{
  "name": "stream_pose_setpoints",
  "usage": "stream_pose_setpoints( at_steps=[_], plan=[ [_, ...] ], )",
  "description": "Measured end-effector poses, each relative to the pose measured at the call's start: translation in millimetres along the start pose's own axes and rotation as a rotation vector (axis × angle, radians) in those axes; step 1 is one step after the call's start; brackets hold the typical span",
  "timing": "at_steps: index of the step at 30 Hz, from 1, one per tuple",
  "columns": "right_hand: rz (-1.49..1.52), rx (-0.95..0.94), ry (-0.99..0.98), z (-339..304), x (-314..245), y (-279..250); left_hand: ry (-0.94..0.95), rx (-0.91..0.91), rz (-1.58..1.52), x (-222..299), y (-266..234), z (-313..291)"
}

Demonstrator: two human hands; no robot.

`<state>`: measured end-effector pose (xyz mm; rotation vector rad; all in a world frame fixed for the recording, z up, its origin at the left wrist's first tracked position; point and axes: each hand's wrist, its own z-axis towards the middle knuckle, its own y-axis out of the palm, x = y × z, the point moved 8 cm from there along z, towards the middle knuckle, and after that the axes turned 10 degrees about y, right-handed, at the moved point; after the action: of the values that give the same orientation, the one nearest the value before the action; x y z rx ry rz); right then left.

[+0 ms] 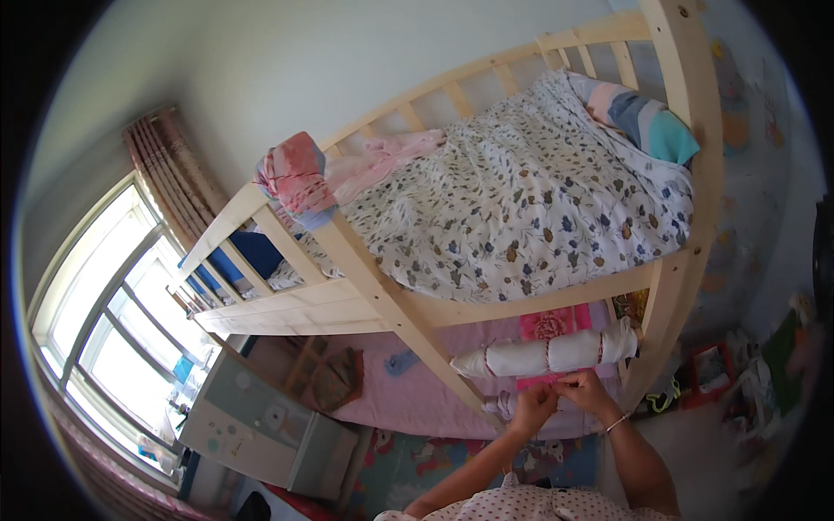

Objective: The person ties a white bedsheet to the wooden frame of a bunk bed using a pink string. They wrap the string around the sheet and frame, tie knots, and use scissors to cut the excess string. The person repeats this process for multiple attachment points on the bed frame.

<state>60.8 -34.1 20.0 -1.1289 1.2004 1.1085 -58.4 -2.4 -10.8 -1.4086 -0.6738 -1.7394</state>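
A long white cloth roll [519, 357], bound round with red cords, lies across the front of the lower bunk, between the bed's wooden posts. Just below it, my left hand [532, 408] is closed with its fingertips pinched together. My right hand [585, 392], with a bracelet on the wrist, is pinched too, and its fingers meet those of the left. Whatever lies between the fingertips is too small to make out. Behind the hands is a bright pink cloth [556, 325] with a flower pattern on the pink lower bed [417, 401].
The wooden bunk bed's upper level carries a floral sheet [504, 191]. A front post [373, 278] slants down left of my hands; another post [673, 321] stands at right. A pale cabinet [252, 430] is at left, a patterned mat [408, 469] below, and assorted items [712, 373] at right.
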Motion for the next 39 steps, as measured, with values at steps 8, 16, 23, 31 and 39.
stream_pose_setpoints(
  at_steps=[8,16,23,31,39],
  plan=[
    [-0.22,-0.024,0.001,1.7,-9.0,-9.1,0.23,-0.012,0.687,59.1,7.3,5.3],
    [-0.465,0.18,-0.096,-12.0,-21.4,-9.1,0.408,0.014,0.77,75.8,11.3,5.7],
    [-0.339,0.394,-0.165,-28.9,-16.6,-6.4,0.52,0.099,0.93,95.9,11.7,3.5],
    [-0.229,0.551,-0.197,-40.2,-19.1,-0.2,0.051,0.238,0.664,69.5,-13.5,-3.8],
    [-0.247,0.616,-0.204,-44.0,-14.8,-2.4,-0.225,0.317,0.196,44.4,-0.1,-7.2]
  ],
)
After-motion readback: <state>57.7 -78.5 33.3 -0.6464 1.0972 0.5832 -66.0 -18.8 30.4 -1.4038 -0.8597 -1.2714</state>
